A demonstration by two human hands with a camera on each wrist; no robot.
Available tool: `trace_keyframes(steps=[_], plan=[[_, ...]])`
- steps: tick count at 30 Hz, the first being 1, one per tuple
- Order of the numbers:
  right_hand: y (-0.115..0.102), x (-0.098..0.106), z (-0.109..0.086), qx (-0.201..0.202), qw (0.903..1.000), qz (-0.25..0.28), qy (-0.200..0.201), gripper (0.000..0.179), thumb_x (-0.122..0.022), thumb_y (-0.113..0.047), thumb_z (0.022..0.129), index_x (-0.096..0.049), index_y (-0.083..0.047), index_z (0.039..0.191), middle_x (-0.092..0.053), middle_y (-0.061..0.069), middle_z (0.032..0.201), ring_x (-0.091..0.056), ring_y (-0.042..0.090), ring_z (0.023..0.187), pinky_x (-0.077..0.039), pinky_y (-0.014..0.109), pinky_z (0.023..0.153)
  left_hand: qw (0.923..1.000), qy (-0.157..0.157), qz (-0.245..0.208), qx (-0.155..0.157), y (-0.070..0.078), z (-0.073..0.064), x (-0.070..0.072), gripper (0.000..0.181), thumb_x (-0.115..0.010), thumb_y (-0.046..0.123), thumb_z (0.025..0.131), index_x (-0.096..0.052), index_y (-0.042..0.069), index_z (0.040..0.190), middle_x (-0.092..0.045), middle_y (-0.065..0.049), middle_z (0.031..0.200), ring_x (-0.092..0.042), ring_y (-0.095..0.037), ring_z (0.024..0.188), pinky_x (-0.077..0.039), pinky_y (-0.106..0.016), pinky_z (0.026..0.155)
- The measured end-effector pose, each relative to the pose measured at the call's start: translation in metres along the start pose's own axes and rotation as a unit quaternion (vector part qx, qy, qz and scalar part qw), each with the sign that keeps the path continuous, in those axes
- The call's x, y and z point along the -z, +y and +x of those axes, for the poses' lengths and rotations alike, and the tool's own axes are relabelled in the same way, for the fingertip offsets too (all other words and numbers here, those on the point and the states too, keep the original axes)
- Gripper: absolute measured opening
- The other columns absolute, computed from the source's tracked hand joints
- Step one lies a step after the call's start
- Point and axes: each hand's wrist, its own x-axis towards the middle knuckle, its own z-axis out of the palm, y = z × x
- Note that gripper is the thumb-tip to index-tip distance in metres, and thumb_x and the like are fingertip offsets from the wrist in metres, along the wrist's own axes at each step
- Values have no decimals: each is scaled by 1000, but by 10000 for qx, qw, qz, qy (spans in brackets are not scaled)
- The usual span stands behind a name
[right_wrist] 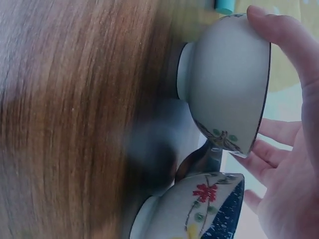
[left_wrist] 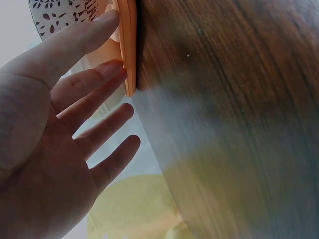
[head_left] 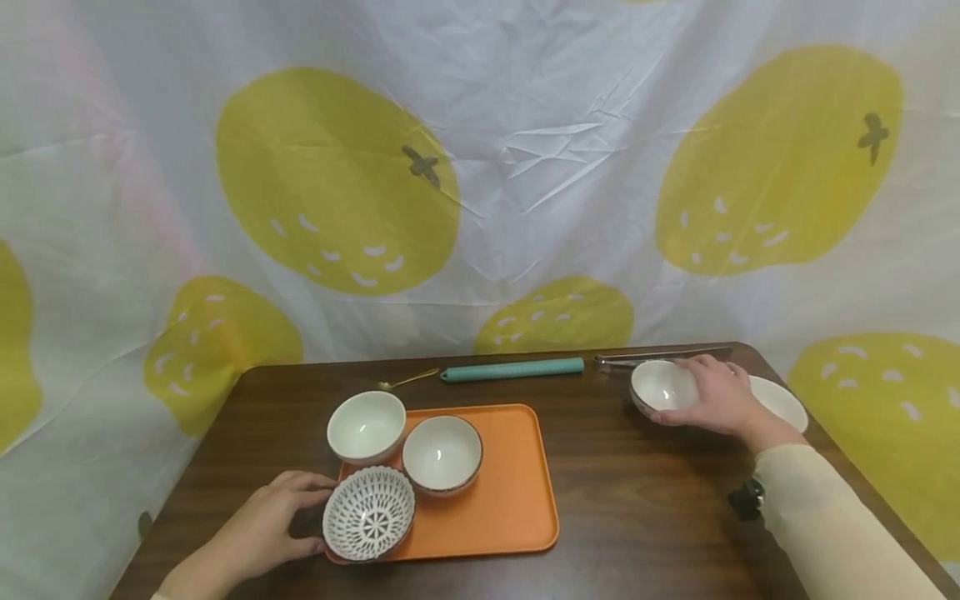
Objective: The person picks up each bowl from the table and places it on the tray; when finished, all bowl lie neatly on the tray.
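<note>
My right hand [head_left: 722,395] grips a small white bowl [head_left: 660,388] by its rim, thumb on one side and fingers on the other. In the right wrist view this bowl [right_wrist: 227,82] is off the table, with a floral motif near its rim. Just beside it is a second bowl [right_wrist: 199,211] with red flowers and a dark blue patch. My left hand [head_left: 262,521] is at the near left corner of the orange tray [head_left: 517,500], fingers spread, next to a black-and-white patterned bowl [head_left: 369,513]. Whether the fingertips touch bowl or tray I cannot tell.
Two plain white bowls, one left [head_left: 366,427] and one right [head_left: 442,454], stand on or at the tray's left half. Along the back lie a gold spoon [head_left: 408,380], a teal stick [head_left: 513,369] and a metal utensil [head_left: 622,363]. A patterned cloth [head_left: 547,208] hangs behind the table.
</note>
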Motion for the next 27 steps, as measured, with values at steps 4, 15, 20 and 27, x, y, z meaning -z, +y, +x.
trace_keyframes(steps=[4, 15, 20, 27], plan=[[-2, -1, 2, 186, 9996, 47, 216, 105, -89, -64, 60, -61, 7, 133, -61, 30, 128, -57, 49, 118, -39, 66, 98, 10000, 33, 11, 13, 0, -1, 1, 60, -95, 29, 68, -77, 6, 120, -68, -2, 130, -59, -35, 125, -51, -65, 92], [-44, -8, -5, 470, 9954, 814, 167, 110, -94, -59, 58, -57, 4, 140, -55, 29, 136, -53, 49, 123, -49, 63, 97, 9999, 89, 59, 25, 1, -3, 0, 60, -95, 30, 67, -77, 7, 120, -68, -2, 130, -59, -34, 125, -51, -65, 92], [-76, -17, -9, 801, 9915, 1016, 142, 110, -95, -57, 57, -58, 4, 140, -56, 24, 135, -54, 43, 124, -50, 59, 98, 9999, 61, 45, 78, 1, -4, 1, 60, -95, 30, 67, -77, 7, 120, -68, -1, 130, -59, -34, 125, -50, -65, 93], [-119, -25, -3, 1192, 9829, 1400, 17, 111, -96, -56, 56, -57, 3, 142, -55, 18, 137, -53, 36, 126, -52, 54, 98, 9998, -11, -14, 203, 3, -3, 2, 60, -95, 30, 68, -77, 7, 120, -68, -1, 131, -58, -33, 127, -50, -65, 95]])
